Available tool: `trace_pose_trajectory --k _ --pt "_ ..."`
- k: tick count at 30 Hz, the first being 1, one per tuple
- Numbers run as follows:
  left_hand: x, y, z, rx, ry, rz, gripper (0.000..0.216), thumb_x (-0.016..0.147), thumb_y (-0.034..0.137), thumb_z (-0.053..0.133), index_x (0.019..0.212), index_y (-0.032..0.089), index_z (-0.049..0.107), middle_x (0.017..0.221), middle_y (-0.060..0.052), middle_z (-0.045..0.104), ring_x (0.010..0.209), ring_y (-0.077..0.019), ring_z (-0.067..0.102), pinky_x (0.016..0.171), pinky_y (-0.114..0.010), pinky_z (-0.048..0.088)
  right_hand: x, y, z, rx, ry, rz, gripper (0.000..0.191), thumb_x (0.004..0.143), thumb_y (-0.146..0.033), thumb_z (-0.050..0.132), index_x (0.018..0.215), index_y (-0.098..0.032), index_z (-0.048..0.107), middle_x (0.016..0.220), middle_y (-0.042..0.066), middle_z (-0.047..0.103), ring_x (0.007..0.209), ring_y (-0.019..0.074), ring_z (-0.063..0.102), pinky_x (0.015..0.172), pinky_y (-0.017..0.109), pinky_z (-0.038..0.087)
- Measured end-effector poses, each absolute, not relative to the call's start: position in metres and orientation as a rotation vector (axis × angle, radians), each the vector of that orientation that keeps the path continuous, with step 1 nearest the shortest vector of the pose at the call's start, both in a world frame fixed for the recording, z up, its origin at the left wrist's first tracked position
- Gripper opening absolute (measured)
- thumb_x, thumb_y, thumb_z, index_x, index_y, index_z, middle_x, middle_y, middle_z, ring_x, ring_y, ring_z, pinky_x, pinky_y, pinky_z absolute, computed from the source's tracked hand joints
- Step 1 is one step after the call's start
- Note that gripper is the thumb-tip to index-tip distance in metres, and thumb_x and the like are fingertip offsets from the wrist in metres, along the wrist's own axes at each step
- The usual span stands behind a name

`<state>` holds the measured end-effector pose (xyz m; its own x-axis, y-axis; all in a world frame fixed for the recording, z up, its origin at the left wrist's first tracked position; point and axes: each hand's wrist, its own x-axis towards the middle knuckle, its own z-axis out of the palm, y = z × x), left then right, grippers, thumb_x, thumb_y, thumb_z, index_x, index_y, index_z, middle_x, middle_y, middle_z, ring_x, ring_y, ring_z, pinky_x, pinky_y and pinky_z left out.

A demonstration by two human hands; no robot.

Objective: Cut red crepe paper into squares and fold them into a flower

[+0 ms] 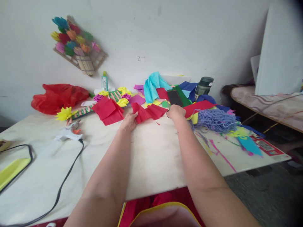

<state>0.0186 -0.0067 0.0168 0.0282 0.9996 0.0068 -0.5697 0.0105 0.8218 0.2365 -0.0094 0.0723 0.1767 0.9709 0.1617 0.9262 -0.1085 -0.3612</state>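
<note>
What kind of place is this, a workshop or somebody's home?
Probably a home craft corner for paper decorations. The left hand grips red crepe paper, a glue gun lies on the table, and a rack of paper flowers hangs on the wall.

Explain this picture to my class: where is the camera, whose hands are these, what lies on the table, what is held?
The picture comes from a camera worn on a person's head, looking down at their own bare arms. The left hand and right hand each grip an end of a red pleated paper. On the table lie a glue gun with a black cord, purple yarn, a red plastic bag and a yellow paper flower.
</note>
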Motion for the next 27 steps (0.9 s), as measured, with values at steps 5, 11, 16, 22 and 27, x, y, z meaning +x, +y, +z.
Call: trace_pose_trajectory --k 5,11,16,22,27 --pt "0.018 -0.007 0.018 0.742 0.720 1.431 0.017 0.078 0.004 0.049 0.089 0.009 0.062 0.082 -0.009 0.070 0.090 -0.0189 0.066 0.092 -0.034 0.048 0.229 -0.015 0.083 -1.981 -1.690 0.130 0.025 0.072 -0.026 0.061 0.092 -0.014 0.069 0.094 0.016 0.067 0.094 0.0291 0.063 0.076 0.036 0.049" --pt "0.013 -0.003 0.017 0.693 0.694 1.525 0.022 0.079 0.004 0.048 0.094 0.012 0.061 0.088 -0.008 0.070 0.092 -0.0163 0.065 0.094 -0.031 0.047 0.200 -0.012 0.073 -1.437 -1.550 0.928 0.027 0.077 -0.015 0.051 0.101 -0.016 0.064 0.064 0.001 0.064 0.050 0.0121 0.062 0.038 0.017 0.040" --pt "0.010 0.001 0.016 0.647 0.681 1.606 0.026 0.081 0.005 0.047 0.102 0.013 0.060 0.088 -0.006 0.070 0.091 -0.0161 0.065 0.092 -0.031 0.048 0.183 -0.021 0.070 -1.307 -1.472 1.077 0.013 0.081 -0.024 0.056 0.086 -0.013 0.061 0.049 -0.004 0.053 0.035 0.0061 0.049 0.028 0.014 0.028" --pt "0.010 0.000 0.018 0.576 0.654 1.675 0.019 0.080 0.003 0.048 0.087 0.014 0.062 0.082 -0.004 0.069 0.081 -0.0133 0.066 0.088 -0.029 0.049 0.189 -0.019 0.061 -1.154 -1.619 1.227 0.026 0.077 -0.040 0.062 0.081 -0.015 0.057 0.061 -0.001 0.061 0.039 0.0052 0.052 0.030 0.014 0.034" --pt "0.011 -0.001 0.019 0.547 0.616 1.673 0.018 0.080 0.002 0.048 0.081 0.014 0.061 0.075 -0.003 0.069 0.072 -0.0114 0.066 0.086 -0.028 0.050 0.199 -0.020 0.058 -1.075 -1.737 1.361 0.033 0.072 -0.046 0.066 0.075 -0.016 0.053 0.058 -0.002 0.058 0.041 0.0068 0.053 0.030 0.015 0.034"
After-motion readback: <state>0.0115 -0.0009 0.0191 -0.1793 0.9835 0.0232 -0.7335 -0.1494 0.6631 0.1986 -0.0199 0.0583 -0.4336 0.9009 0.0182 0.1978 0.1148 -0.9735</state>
